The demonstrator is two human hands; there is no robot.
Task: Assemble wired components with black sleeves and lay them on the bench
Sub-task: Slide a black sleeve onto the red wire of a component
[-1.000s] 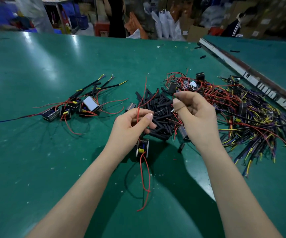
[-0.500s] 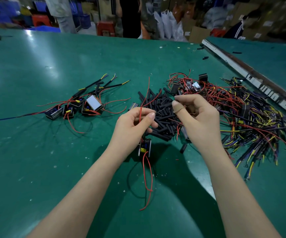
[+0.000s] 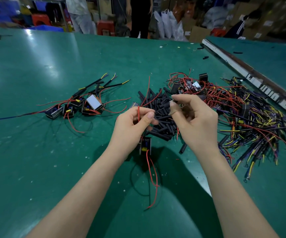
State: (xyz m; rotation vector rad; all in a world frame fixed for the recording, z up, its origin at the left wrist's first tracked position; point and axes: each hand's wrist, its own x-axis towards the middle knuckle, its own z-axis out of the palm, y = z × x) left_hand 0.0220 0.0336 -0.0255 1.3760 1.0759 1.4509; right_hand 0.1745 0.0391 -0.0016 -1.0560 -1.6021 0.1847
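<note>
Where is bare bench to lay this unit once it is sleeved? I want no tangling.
Bare bench lies left of the left hand, in front of the finished units. The sleeve pile ahead and the wire heap on the right are crowded.

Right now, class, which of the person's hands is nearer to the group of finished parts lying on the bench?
Left. The left hand is just right of the finished parts; the right hand lies farther right.
</note>
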